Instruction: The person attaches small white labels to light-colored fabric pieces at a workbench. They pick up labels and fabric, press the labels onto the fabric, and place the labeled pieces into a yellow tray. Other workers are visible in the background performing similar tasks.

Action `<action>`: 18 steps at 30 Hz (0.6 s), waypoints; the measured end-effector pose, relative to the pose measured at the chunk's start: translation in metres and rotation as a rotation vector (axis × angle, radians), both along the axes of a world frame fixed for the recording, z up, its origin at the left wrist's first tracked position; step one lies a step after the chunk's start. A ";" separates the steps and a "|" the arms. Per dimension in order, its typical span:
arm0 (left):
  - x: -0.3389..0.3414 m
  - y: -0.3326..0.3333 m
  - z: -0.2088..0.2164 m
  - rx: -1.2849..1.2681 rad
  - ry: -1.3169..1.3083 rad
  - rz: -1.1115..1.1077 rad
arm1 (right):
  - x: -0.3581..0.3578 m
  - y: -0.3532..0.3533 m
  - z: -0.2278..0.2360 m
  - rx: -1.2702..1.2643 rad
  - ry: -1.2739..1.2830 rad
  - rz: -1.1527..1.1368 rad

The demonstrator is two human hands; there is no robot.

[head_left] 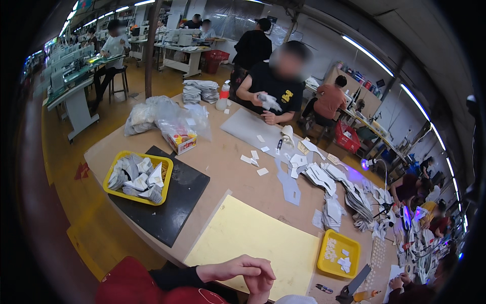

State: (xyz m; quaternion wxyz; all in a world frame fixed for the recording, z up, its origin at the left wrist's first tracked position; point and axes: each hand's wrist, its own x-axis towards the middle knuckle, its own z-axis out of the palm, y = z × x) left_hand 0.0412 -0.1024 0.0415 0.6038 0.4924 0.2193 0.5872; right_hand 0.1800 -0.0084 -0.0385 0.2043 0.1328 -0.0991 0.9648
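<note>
My left hand [235,268] reaches in from the left over the near edge of a yellow sheet [263,228]. Its fingers are pressed together and curl over my right hand [260,288], which comes up from the lower edge. The two hands touch, and whatever may lie between them is hidden. Most of my right hand's fingers are covered by the left. Beneath both hands the sheet is bare. To their right stands a yellow tray [324,264] with small pale pieces and white tags [344,263] in it.
At left, a yellow basket [107,183] of grey-white cut pieces sits on a black board [188,202]. Stacks of grey pieces [320,178] line the right. Small snips [324,289] and an orange bottle [365,295] lie near right. Across the table a person [276,83] handles a grey piece.
</note>
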 end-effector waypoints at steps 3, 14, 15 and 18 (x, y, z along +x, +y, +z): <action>0.010 -0.007 0.016 -0.016 -0.405 -0.278 | -0.006 0.005 0.029 -0.030 -0.494 -0.253; 0.089 0.030 -0.009 -0.134 -0.319 0.361 | 0.023 -0.014 0.009 0.129 -0.210 -0.304; 0.085 0.028 -0.016 -0.175 -0.300 0.240 | 0.026 -0.014 0.003 0.152 -0.303 -0.378; 0.074 0.026 -0.034 -0.236 -0.218 0.000 | 0.036 -0.009 -0.006 0.225 -0.404 -0.297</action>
